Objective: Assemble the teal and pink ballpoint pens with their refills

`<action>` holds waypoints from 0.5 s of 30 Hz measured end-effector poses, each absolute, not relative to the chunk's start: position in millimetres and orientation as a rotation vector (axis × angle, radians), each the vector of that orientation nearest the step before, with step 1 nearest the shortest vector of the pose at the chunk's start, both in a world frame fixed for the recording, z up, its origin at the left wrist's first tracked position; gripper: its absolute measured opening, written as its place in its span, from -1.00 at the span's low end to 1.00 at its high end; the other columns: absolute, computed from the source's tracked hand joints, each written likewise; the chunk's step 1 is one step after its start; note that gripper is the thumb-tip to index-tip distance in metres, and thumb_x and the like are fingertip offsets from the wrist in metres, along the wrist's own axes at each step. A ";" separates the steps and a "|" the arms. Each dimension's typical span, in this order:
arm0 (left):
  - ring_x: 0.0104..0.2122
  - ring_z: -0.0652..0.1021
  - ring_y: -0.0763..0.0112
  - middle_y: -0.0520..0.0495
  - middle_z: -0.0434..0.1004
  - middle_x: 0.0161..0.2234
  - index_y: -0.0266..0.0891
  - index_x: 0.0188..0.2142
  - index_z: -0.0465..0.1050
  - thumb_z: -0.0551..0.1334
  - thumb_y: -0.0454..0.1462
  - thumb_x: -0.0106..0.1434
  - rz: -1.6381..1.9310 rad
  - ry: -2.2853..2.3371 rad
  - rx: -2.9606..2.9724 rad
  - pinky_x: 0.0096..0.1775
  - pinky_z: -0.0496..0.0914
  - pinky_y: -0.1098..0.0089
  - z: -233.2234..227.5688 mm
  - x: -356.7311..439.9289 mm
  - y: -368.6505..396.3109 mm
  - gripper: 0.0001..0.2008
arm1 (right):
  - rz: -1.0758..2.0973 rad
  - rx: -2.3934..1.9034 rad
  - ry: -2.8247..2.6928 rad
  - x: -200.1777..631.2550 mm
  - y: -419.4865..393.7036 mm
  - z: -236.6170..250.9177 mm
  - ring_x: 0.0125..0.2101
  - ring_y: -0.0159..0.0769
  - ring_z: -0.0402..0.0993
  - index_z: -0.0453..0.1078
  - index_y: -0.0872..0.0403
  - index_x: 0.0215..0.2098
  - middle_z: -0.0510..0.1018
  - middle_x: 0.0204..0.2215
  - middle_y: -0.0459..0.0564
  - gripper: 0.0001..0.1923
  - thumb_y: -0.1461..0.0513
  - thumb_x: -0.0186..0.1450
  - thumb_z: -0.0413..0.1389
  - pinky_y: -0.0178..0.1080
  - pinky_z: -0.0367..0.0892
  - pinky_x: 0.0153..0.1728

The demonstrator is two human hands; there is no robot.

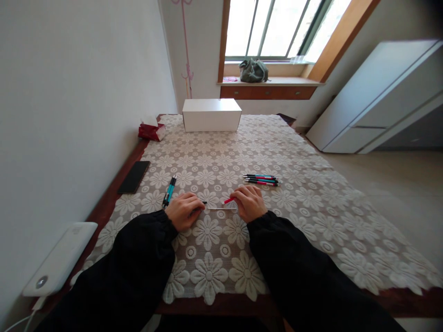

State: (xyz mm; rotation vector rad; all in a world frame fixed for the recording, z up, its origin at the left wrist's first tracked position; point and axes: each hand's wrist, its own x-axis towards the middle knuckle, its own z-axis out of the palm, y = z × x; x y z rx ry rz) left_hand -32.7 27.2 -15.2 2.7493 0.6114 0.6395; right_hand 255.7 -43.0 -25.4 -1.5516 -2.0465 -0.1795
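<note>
Left hand: left hand rests on the lace cloth near the front middle of the desk, fingers curled narrow around a dark pen part whose black tip pokes out to the right.
Right hand: right hand lies just right of it, fingers pinched on a pink pen part that juts out leftward.
Refill: a thin pale refill lies on the cloth between the two hands, its ends reaching toward each; I cannot tell whether it is seated in either part.
Why held so: both hands rest low on the desk, likely for steadiness with such small pieces, and the two parts face each other along the refill's line.
Left pens: two teal-and-black pens lie side by side just beyond the left hand, apart from the other group.
Right pens: a small bundle of pink, teal and black pens lies beyond the right hand, within easy reach.
Phone: a black phone sits at the left edge, off the lace.
Far end: a white box stands at the far side, with a red tissue pack to its left.
Near left: a white power bank lies at the near left corner.
Sleeves: black sleeves cover both forearms.
</note>
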 end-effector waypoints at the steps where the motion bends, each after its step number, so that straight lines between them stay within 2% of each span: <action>1: -0.10 0.53 0.23 -0.07 0.64 -0.22 -0.16 -0.19 0.51 0.18 -0.32 0.35 0.642 0.607 2.752 -0.05 0.45 0.21 -15.6 -32.6 27.7 -0.87 | -0.182 -1.567 -2.037 256.7 -42.9 -26.3 -0.11 -0.21 0.41 0.54 -0.05 -0.24 0.62 -0.23 -0.06 -0.83 0.29 0.39 0.11 -0.12 0.07 0.08; 10: -0.11 0.54 0.25 -0.08 0.63 -0.23 -0.16 -0.19 0.52 0.17 -0.27 0.40 0.713 0.638 2.739 -0.06 0.46 0.24 -19.4 -31.6 28.9 -0.86 | -0.149 -1.696 -2.044 263.8 -43.5 -30.1 -0.07 -0.14 0.39 0.55 -0.05 -0.18 0.61 -0.17 -0.02 -0.75 0.36 0.31 0.09 -0.07 0.05 0.10; 15: -0.12 0.54 0.27 -0.07 0.63 -0.23 -0.16 -0.20 0.52 0.18 -0.25 0.40 0.713 0.639 2.727 -0.06 0.47 0.25 -21.1 -32.0 29.5 -0.87 | -0.148 -1.701 -2.073 271.4 -41.6 -25.7 -0.05 -0.12 0.38 0.56 -0.05 -0.22 0.60 -0.16 -0.02 -0.75 0.37 0.28 0.10 -0.04 0.02 0.13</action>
